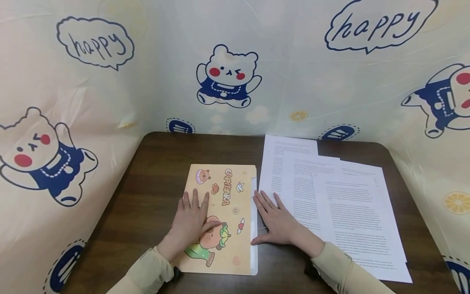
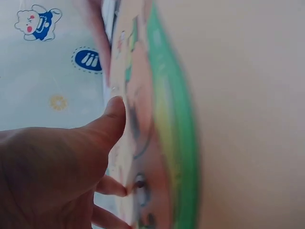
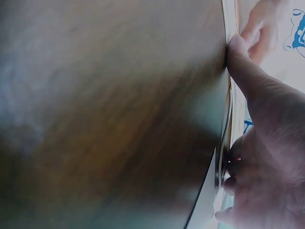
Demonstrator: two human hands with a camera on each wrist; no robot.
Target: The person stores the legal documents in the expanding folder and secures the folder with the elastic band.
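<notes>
A peach-coloured folder (image 1: 238, 253) printed with "CAPYBARA" and cartoon figures lies closed on the table, its lettering turned sideways. My left hand (image 1: 189, 218) rests on the cover's left half with fingers spread. In the left wrist view, the thumb and fingertips of that left hand (image 2: 62, 162) touch the printed cover. Along the folder's right side a white edge (image 1: 253, 257) shows. My right hand (image 1: 277, 222) lies against this side, fingers extended, its thumb touching the edge. In the right wrist view, the right hand (image 3: 276, 124) meets the folder's thin side at table level.
Several overlapping printed sheets (image 1: 349, 228) are spread on the right of the dark wooden table (image 1: 147, 196), close beside my right hand and forearm. A patterned cloth (image 1: 165, 81) with bears and "happy" bubbles surrounds the table at the back and sides.
</notes>
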